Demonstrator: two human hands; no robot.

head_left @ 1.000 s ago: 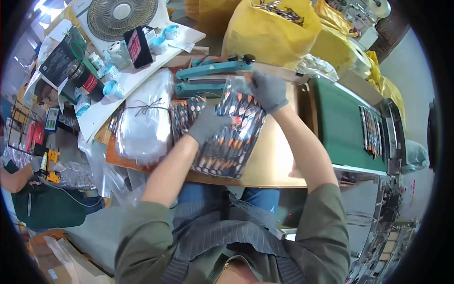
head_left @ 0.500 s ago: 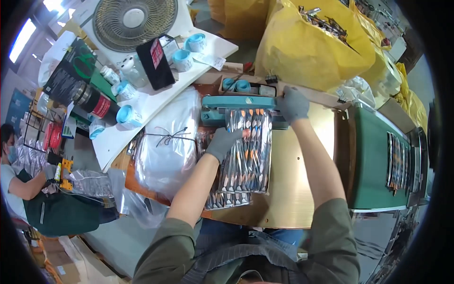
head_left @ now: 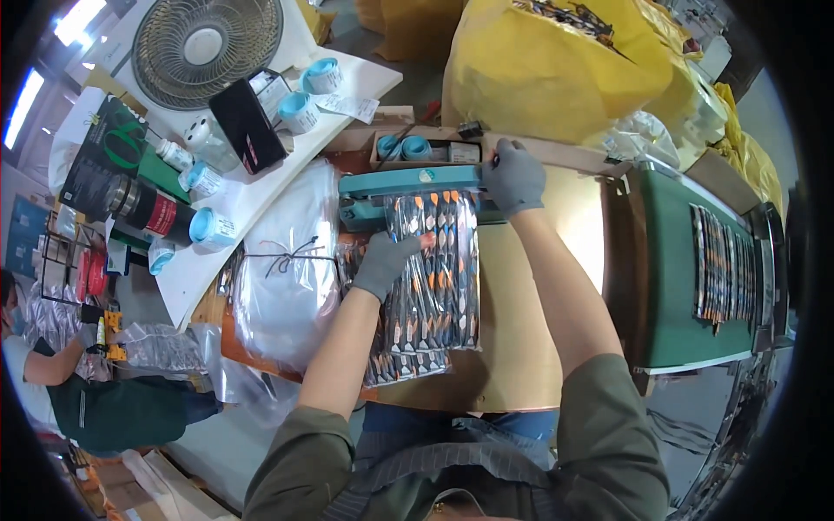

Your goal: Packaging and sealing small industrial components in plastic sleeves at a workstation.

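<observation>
A clear plastic bag (head_left: 447, 286) packed with rows of thin dark pen-like pieces with orange and blue parts lies on the bench, its top edge at a teal bar-type bag sealer (head_left: 408, 181). My left hand (head_left: 382, 265), in a grey glove with a bare fingertip showing, is closed on the bag's left side. At the sealer's right end my right hand (head_left: 516, 178), also gloved in grey, has its fingers curled around the end of the upper bar; the grip is partly hidden. Another filled bag (head_left: 407, 366) shows beneath the first one.
Left of the bags lies a tied stack of clear plastic bags (head_left: 287, 295). A white table (head_left: 187, 282) holds a fan, a phone, a flask and blue label rolls. Yellow sacks (head_left: 556, 82) stand behind. At right, a green belt (head_left: 665, 286) carries more thin pieces. A co-worker sits far left.
The view has shifted slightly, so the bench appears further left. Both hands keep their places on the bag and the sealer. The phone screen has turned from red to mostly dark.
</observation>
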